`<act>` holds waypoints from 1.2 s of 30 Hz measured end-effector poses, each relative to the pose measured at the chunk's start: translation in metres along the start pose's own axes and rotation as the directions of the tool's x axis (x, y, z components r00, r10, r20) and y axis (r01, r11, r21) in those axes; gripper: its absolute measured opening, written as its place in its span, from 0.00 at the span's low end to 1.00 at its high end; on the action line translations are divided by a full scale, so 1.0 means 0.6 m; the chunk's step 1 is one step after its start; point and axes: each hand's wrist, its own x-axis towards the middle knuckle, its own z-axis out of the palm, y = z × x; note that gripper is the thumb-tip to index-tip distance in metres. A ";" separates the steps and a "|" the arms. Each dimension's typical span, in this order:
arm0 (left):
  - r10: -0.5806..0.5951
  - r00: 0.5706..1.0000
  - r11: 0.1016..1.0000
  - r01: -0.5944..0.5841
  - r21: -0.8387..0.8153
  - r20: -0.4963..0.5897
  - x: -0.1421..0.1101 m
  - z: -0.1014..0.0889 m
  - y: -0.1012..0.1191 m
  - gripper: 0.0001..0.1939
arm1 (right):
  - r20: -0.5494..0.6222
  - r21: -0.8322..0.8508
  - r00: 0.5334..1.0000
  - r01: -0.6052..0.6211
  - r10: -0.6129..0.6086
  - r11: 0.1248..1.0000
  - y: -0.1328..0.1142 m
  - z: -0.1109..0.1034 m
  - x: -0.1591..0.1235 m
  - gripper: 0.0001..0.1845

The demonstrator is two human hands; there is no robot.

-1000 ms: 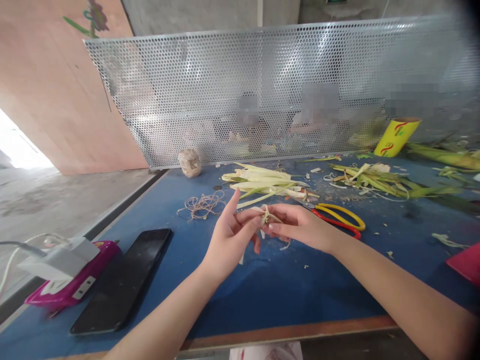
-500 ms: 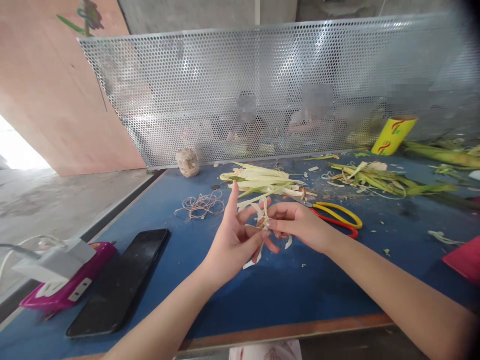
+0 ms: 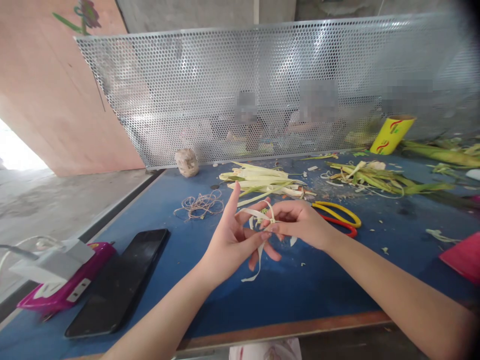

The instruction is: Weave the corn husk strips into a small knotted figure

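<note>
Pale strips of plant leaf (image 3: 258, 260) loop and dangle between my two hands, above the blue table. My left hand (image 3: 240, 235) pinches the strips between thumb and fingers, its index finger pointing up. On the other side, my right hand (image 3: 296, 222) grips a looped part of the same strips with thumb and fingertips. Just beyond my hands lies a pile of pale green leaf strips (image 3: 262, 177). Scissors with one yellow and one red handle (image 3: 341, 215) rest beside my right hand, their blades hidden behind it.
A tangle of thin twine (image 3: 200, 205), a wrapped lump (image 3: 186, 163), a black phone (image 3: 118, 280) and a magenta power strip (image 3: 67, 287) with a white plug lie left. Right are green leaves (image 3: 390, 180) and a yellow roll (image 3: 393, 135). A perforated metal screen (image 3: 210, 90) stands behind; people sit beyond it.
The strips have shifted into a wider loop near my right fingertips, and one end hangs lower below my left hand. Both hands stay in nearly the same place.
</note>
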 end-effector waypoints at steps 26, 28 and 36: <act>-0.016 0.994 1.000 0.018 0.024 -0.110 -0.004 0.008 0.001 0.49 | -0.017 0.098 0.998 -0.056 0.058 0.994 -0.003 0.004 0.002 0.12; 0.000 0.977 0.999 0.010 0.045 -0.212 -0.002 0.009 0.005 0.46 | -0.012 0.069 0.997 -0.078 0.079 0.995 -0.003 0.005 0.002 0.11; 0.077 0.897 0.984 0.002 0.178 -0.435 0.001 0.013 0.012 0.45 | -0.002 -0.034 0.992 -0.126 0.126 0.992 0.001 0.007 0.001 0.11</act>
